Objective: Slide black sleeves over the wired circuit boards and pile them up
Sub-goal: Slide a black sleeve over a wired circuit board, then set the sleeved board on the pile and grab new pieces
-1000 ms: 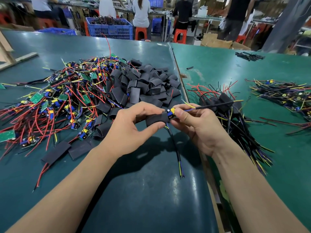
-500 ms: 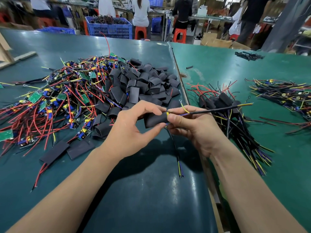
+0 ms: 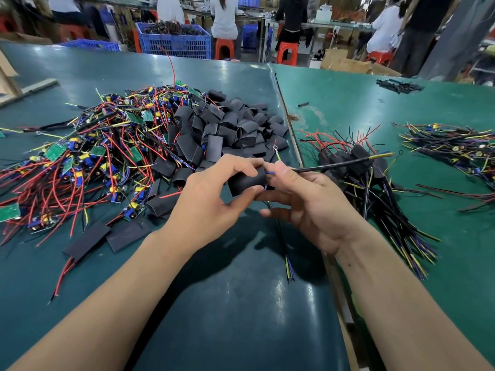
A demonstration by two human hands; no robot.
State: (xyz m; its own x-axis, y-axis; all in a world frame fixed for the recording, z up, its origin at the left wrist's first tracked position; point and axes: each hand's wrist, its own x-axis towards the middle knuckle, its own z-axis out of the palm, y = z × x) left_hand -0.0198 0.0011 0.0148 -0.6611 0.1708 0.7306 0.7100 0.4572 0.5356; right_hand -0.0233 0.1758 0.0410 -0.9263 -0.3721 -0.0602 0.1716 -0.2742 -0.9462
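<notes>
**Sleeve held over a board above the green table**

The left hand gripped a short black flexible sleeve between thumb and curled fingers, a little above the dark green table mat. The wired circuit board was inside this sleeve and could not be seen; only blue and yellow wire ends came out at the sleeve's right opening. The right hand touched that same opening, its thumb and forefinger pinching the wires there, while its other fingers were stretched loosely under the sleeve. A thin black cable ran from the right hand away to the right, and another wire bundle hung down below the sleeve toward the mat.

Behind the sleeve lay a heap of empty black sleeves. Left of the sleeve was a big tangle of bare green boards with red wires. Right of the sleeve, on the lighter green table, lay the pile of finished sleeved boards.
</notes>
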